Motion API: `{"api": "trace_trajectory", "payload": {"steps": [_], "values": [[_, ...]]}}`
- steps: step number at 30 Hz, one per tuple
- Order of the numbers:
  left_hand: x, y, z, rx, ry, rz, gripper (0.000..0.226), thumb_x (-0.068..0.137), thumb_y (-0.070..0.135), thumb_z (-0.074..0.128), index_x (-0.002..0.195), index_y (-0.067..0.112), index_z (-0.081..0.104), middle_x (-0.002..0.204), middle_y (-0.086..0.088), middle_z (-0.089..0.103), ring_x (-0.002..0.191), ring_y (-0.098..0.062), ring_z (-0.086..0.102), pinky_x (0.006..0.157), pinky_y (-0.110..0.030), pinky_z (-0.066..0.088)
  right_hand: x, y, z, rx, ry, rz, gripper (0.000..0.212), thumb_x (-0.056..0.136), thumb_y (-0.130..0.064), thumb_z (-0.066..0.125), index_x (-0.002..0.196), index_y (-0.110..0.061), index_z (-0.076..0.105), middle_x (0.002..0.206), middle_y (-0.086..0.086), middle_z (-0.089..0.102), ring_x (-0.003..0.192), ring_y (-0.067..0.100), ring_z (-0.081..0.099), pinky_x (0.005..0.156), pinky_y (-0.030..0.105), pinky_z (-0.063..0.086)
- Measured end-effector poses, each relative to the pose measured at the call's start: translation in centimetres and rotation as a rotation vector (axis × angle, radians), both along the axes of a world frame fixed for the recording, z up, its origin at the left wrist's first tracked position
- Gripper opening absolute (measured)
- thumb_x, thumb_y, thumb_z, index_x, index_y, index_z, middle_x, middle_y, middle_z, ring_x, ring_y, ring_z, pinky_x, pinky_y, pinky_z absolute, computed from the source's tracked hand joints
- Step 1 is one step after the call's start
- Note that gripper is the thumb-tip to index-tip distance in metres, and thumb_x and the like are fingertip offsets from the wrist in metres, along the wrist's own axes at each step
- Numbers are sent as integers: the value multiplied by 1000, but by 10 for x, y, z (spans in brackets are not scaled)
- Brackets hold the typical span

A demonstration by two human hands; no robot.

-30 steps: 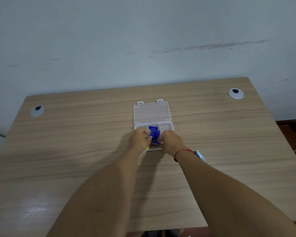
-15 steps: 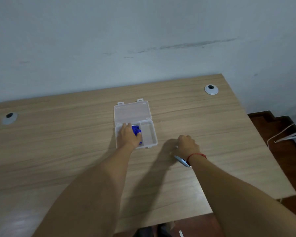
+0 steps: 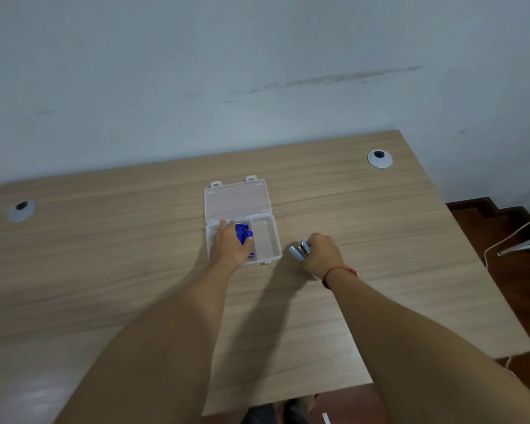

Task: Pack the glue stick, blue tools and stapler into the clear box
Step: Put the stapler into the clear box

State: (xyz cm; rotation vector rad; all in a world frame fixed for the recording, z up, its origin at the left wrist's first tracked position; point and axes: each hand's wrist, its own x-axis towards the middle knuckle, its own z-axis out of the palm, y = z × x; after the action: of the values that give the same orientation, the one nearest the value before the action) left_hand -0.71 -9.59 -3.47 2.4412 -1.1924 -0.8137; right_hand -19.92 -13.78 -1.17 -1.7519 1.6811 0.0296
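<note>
The clear box (image 3: 266,240) lies open on the wooden desk, its lid (image 3: 237,198) flat behind it. Blue tools (image 3: 243,234) sit in the box's middle part. My left hand (image 3: 230,244) rests over the box's left side and on the blue tools, fingers bent. My right hand (image 3: 322,255) is just right of the box, closed around a small grey and silver stapler (image 3: 299,251) that is near the desk surface. The box's right compartment shows nothing in it. The glue stick is hidden.
Two round grey cable grommets sit in the desk, one at the far right (image 3: 379,158), one at the far left (image 3: 21,209). The desk's right edge drops to a reddish floor with a white cable (image 3: 508,240). A wall stands behind.
My right hand left the box, moved right and closed on the stapler, which it now brings back toward the box. My left hand stayed on the blue tools.
</note>
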Motion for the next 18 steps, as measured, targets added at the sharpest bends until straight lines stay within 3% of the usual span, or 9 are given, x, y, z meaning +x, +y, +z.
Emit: {"api": "trace_trajectory", "payload": {"steps": [5, 10, 14, 18], "values": [[9, 2, 10, -93, 10, 68, 46, 92, 22, 59, 132, 1, 54, 144, -15, 50, 132, -29, 48, 106, -36, 41, 47, -16, 19, -39, -127, -29, 35, 77, -20, 73, 103, 1, 65, 111, 21, 66, 94, 35, 64, 75, 34, 49], [32, 7, 15, -58, -14, 161, 53, 88, 25, 58, 139, 12, 51, 149, -10, 45, 138, -28, 41, 112, -37, 36, 87, -20, 20, -6, -157, -39, 37, 76, -14, 73, 109, 0, 64, 116, 20, 66, 104, 36, 66, 87, 38, 55], [50, 6, 12, -64, 92, 256, 40, 84, 21, 57, 124, 17, 60, 126, -9, 64, 117, -31, 59, 96, -38, 49, 100, -25, 12, 9, -76, -25, 34, 81, -11, 69, 112, 2, 64, 120, 23, 65, 109, 39, 64, 88, 38, 53], [58, -5, 10, -70, 198, 295, 35, 89, 24, 54, 122, 16, 58, 123, -7, 65, 111, -30, 61, 90, -37, 49, 104, -40, 9, 14, -54, -60, 25, 82, -8, 64, 104, 3, 67, 112, 22, 68, 99, 37, 66, 78, 34, 53]]}}
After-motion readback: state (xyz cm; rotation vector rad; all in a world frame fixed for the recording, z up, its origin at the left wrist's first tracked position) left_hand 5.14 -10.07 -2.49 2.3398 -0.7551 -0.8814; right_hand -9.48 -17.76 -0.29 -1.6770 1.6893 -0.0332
